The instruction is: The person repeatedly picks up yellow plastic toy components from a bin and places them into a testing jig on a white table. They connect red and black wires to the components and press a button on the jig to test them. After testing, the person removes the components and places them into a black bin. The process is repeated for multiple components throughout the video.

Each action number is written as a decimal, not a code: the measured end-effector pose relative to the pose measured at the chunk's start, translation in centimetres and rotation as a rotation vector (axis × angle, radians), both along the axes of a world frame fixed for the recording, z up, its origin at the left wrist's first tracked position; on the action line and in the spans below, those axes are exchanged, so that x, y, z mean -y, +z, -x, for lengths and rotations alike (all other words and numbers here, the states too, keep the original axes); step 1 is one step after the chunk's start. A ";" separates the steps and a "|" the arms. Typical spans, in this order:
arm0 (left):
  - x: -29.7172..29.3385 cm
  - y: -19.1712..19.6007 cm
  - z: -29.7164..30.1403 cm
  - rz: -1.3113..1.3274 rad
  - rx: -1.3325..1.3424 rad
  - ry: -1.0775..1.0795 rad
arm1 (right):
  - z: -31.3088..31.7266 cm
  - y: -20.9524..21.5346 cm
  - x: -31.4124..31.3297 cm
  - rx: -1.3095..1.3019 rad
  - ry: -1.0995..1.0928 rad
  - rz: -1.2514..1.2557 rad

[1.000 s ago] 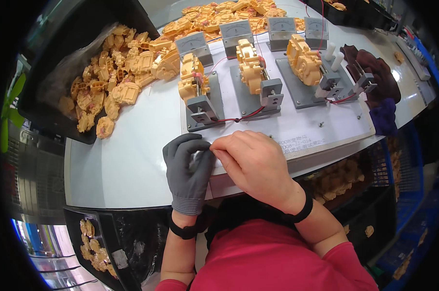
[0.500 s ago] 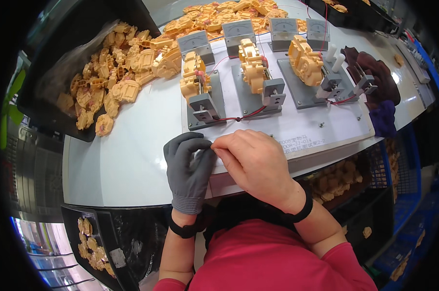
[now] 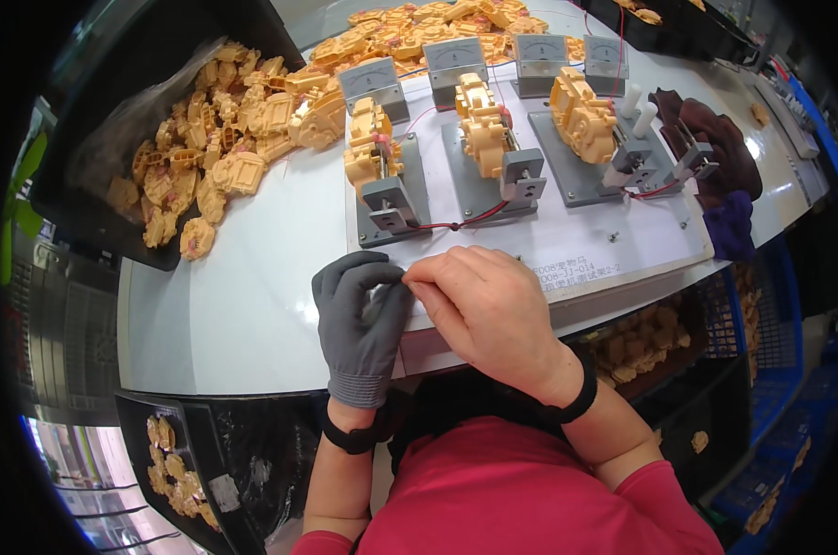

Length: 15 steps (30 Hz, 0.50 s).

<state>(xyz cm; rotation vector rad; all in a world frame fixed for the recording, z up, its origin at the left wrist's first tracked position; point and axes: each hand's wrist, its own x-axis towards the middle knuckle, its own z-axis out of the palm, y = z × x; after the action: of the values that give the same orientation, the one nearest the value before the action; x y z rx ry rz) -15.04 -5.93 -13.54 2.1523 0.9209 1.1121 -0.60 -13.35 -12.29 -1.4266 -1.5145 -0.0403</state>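
Note:
My left hand (image 3: 361, 319), in a grey glove, rests with curled fingers at the front edge of the white table (image 3: 243, 296). Beside it, my bare right hand (image 3: 484, 305) pinches the glove's fingertip; whether anything small sits in the pinch is hidden. Just beyond the hands lies a white test board (image 3: 576, 250) carrying three grey clamp fixtures. Each fixture holds a yellow plastic part: left (image 3: 371, 148), middle (image 3: 482, 120), right (image 3: 581, 111). A red and black wire (image 3: 456, 225) runs across the board.
A black tray (image 3: 76, 111) at the far left holds several loose yellow parts (image 3: 206, 157), and more are heaped at the back (image 3: 409, 28). Small grey meters (image 3: 372, 81) stand behind the fixtures. Dark gloves (image 3: 706, 148) lie at the right. A black bin (image 3: 173, 453) sits below left.
The hands stay joined at the table's front edge; only small finger movement shows. The fixtures and parts have not moved.

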 end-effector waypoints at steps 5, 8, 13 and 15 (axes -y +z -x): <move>-0.2 -0.1 0.0 0.002 0.006 -0.013 | 0.0 0.0 0.0 0.005 -0.001 0.000; -0.1 -0.1 0.0 0.012 0.010 -0.009 | 0.0 0.0 0.0 0.005 0.000 0.013; -0.1 0.0 0.0 0.003 0.002 -0.011 | 0.0 -0.1 -0.1 0.011 -0.005 0.005; -0.1 0.0 0.0 0.000 0.004 -0.010 | 0.1 0.0 -0.1 0.007 -0.008 0.001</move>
<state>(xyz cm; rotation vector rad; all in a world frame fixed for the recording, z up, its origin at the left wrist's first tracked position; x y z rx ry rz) -15.05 -5.87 -13.56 2.1509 0.9075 1.1114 -0.68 -13.28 -12.30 -1.4344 -1.5151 -0.0499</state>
